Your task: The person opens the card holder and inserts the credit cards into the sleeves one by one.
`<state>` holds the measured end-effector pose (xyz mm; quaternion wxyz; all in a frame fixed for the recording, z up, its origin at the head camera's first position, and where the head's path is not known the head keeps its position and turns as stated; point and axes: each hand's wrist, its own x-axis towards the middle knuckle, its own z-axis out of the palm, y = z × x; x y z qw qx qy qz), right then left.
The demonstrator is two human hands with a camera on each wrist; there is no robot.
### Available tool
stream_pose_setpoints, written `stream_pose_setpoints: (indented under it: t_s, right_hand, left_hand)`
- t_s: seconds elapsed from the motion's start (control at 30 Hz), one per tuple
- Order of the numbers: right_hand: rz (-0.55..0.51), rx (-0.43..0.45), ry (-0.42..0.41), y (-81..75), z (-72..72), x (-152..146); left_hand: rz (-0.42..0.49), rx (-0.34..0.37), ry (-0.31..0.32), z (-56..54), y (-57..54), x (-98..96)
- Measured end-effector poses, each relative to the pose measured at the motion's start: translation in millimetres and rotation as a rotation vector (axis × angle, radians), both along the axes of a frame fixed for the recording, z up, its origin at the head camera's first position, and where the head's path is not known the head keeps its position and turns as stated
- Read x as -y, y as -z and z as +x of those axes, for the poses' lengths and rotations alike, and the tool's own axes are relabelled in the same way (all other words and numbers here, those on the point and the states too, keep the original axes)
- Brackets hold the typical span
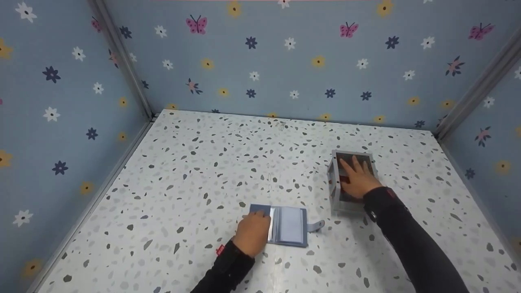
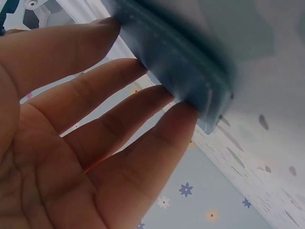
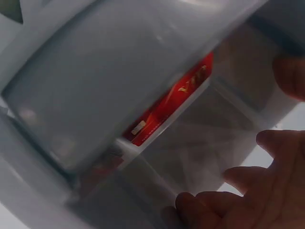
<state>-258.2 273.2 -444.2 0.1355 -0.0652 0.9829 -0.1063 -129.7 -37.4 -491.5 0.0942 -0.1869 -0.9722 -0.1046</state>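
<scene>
A small blue card holder (image 1: pixel 306 228) lies open on the table, with clear sleeves (image 1: pixel 291 224) over its right side. My left hand (image 1: pixel 253 232) rests on its left cover. In the left wrist view, the thumb and fingertips touch the blue cover (image 2: pixel 176 62) near its edge, and the palm stays off it. To the right stands a grey-framed box (image 1: pixel 334 179) with see-through panels. My right hand (image 1: pixel 360 183) is over its top with fingers spread. A red card with gold lettering (image 3: pixel 171 105) shows inside the box. Whether the right fingertips touch the box is unclear.
The holder's strap with a snap (image 1: pixel 316 226) sticks out to the right, towards the box. A speckled white tabletop (image 1: pixel 195 162) lies under everything. Blue flowered panels (image 1: pixel 285 61) enclose it at the back and both sides.
</scene>
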Motion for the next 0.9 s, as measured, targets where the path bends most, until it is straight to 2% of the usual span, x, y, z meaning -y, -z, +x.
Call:
stream_pose_setpoints:
  t_s: [0.17, 0.33, 0.5, 0.63, 0.77, 0.9]
  right_hand:
    - [0.012, 0.074, 0.012, 6.4, -11.5, -0.4]
    - [0.008, 0.087, -0.023, 17.6, -19.5, -5.1]
    - [0.015, 0.056, -0.067, 25.6, -23.0, -6.6]
    - [0.002, -0.007, -0.095, 25.4, -20.6, -5.5]
    - [-0.003, -0.051, -0.090, 21.1, -18.0, -3.3]
    - [0.002, -0.050, -0.069, 19.5, -17.2, -2.5]
  left_hand:
    - [-0.003, -0.015, 0.001, -0.6, 1.4, 0.8]
    - [-0.008, -0.046, 0.009, -0.7, 3.9, 1.4]
    - [-0.013, -0.038, 0.006, -1.6, 4.7, 1.0]
    - [-0.017, -0.014, 0.001, -1.7, 3.1, 0.3]
    - [-0.012, -0.002, -0.002, -1.9, 1.8, 0.3]
    - [-0.013, 0.002, -0.003, -1.6, 1.8, 0.4]
